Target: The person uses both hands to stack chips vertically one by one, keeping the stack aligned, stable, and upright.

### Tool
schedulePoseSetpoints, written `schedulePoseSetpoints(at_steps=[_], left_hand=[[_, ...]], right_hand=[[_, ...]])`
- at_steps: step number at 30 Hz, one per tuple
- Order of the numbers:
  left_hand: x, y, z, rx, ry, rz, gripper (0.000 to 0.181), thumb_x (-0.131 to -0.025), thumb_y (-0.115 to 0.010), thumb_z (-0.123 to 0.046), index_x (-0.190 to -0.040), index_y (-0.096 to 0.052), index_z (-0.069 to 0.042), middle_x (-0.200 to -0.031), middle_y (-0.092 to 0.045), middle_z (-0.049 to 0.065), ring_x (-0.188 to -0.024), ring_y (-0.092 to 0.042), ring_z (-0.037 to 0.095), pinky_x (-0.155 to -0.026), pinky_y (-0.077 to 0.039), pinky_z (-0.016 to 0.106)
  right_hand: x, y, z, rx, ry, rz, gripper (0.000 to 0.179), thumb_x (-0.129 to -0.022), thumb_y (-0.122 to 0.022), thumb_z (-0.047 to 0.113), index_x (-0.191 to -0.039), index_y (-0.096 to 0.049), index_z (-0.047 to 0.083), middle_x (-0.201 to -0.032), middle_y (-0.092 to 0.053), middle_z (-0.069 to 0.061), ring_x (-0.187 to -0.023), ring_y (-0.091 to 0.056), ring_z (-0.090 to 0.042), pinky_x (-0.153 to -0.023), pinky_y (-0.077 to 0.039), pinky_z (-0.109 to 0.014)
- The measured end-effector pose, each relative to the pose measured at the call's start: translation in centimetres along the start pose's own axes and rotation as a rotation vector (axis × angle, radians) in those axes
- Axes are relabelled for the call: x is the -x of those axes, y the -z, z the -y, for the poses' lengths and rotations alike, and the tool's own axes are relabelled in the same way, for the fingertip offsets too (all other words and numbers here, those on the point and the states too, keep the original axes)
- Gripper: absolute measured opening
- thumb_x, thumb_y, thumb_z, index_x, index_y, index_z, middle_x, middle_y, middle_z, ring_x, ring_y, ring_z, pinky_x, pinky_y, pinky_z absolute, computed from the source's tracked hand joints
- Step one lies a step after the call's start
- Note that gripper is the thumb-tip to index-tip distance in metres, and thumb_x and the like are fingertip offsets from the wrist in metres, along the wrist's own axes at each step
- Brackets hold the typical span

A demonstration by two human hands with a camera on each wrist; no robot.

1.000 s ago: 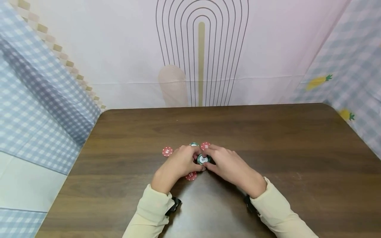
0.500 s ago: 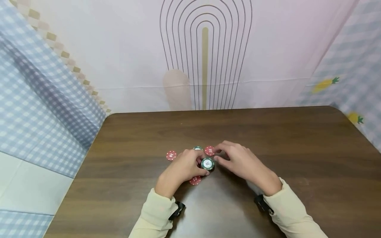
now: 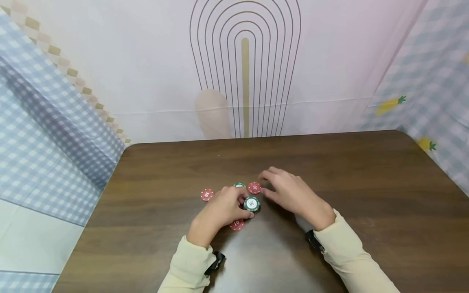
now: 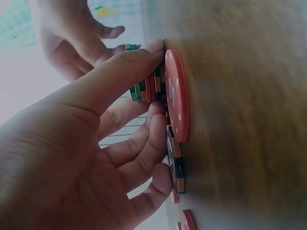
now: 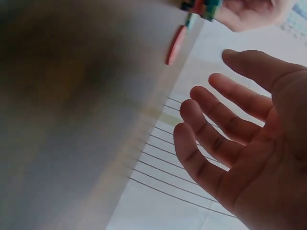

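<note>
- A near red chip point(image 3: 237, 225) lies flat on the table point(image 3: 146, 228), partly beneath the left hand point(image 3: 221, 204).
- The left hand's grip pinches an upright stack of chips point(image 3: 251, 204), just to its right.
- The right hand point(image 3: 290, 191) holds nothing, its grip loosely curved.
- The far red chip point(image 3: 254, 187) lies just beyond the stack, immediately left of the right hand, the nearer one.

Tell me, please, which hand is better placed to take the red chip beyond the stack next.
Probably the right hand: it holds nothing and is beside that red chip, while the left hand is curled around the stack.
</note>
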State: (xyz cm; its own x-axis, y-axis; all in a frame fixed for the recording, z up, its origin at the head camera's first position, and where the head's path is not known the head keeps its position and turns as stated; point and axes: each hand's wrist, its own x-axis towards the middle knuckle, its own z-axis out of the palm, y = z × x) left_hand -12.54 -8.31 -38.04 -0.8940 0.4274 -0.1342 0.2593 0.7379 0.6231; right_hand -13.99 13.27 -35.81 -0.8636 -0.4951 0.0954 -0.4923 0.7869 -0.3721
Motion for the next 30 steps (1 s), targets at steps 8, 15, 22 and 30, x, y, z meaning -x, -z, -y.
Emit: schedulePoseSetpoints(at_steps=[8,15,22,30], left_hand=[[0.0,0.3,0.1,0.002,0.016,-0.003,0.028,-0.081,-0.094,-0.021,-0.097,-0.072,-0.014,-0.083,-0.067,-0.005,-0.073,-0.061,0.008,-0.071,-0.053,0.028],[-0.4,-0.3,0.1,0.006,0.008,0.002,0.028,-0.082,-0.093,-0.022,-0.095,-0.069,-0.014,-0.083,-0.067,-0.006,-0.072,-0.062,0.007,-0.069,-0.053,0.027],[-0.2,-0.3,-0.2,-0.018,0.012,0.003,0.028,-0.082,-0.093,-0.023,-0.095,-0.069,-0.014,-0.083,-0.067,-0.006,-0.073,-0.062,0.007,-0.070,-0.053,0.027],[-0.2,-0.3,0.0,-0.019,0.004,-0.013,0.028,-0.082,-0.093,-0.022,-0.095,-0.069,-0.015,-0.083,-0.067,-0.006,-0.072,-0.061,0.007,-0.070,-0.053,0.027]], right_hand=[[-1.3,1.0,1.1,0.034,0.051,-0.017,0.038,-0.097,-0.078,0.016,-0.133,-0.068,0.008,-0.126,-0.068,-0.009,-0.111,-0.070,-0.026,-0.078,-0.061,-0.048],[-1.5,-0.2,0.6,0.004,0.034,0.106,0.042,-0.099,-0.075,0.016,-0.139,-0.065,0.008,-0.127,-0.067,-0.010,-0.110,-0.070,-0.024,-0.085,-0.060,-0.047],[-1.6,-1.0,-0.1,-0.020,0.076,0.163,0.039,-0.098,-0.074,0.005,-0.136,-0.067,0.009,-0.129,-0.067,-0.008,-0.116,-0.067,-0.025,-0.096,-0.056,-0.047],[-2.4,-1.9,-0.3,0.061,0.147,0.149,0.027,-0.095,-0.077,0.004,-0.121,-0.073,0.009,-0.113,-0.066,-0.004,-0.101,-0.064,-0.024,-0.089,-0.056,-0.042]])
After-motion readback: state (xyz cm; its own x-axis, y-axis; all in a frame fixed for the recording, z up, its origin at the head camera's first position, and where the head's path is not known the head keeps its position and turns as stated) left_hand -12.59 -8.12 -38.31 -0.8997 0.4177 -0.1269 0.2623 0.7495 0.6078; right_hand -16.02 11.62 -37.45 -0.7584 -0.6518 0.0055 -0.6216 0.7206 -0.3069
